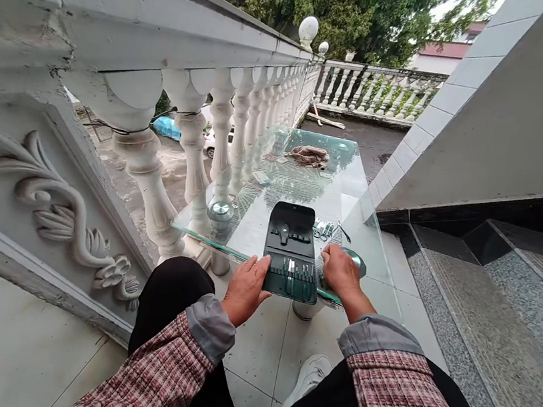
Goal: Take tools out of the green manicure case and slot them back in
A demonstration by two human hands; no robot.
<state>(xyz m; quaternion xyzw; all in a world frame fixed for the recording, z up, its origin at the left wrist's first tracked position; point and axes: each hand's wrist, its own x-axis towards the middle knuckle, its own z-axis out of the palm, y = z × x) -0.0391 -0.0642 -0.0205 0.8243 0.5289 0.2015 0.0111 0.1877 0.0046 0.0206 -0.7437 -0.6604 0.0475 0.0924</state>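
Observation:
An open dark case [288,247] lies at the near edge of the glass table [254,218], with several slim metal tools [298,271] in its lower part. My left hand [245,287] grips the lower left edge of the case, thumb underneath. To the right of the case, my right hand [341,272] is closed over the tabletop; anything between its fingertips is too small to make out. Just beyond that hand, several small metal tools [324,229] lie on the glass.
A brown cloth [309,156] and a small light-blue packet [261,178] lie farther back on the table. Metal discs [354,261] top the table supports. A white balustrade [219,122] runs along the left; stone steps [507,284] rise at the right.

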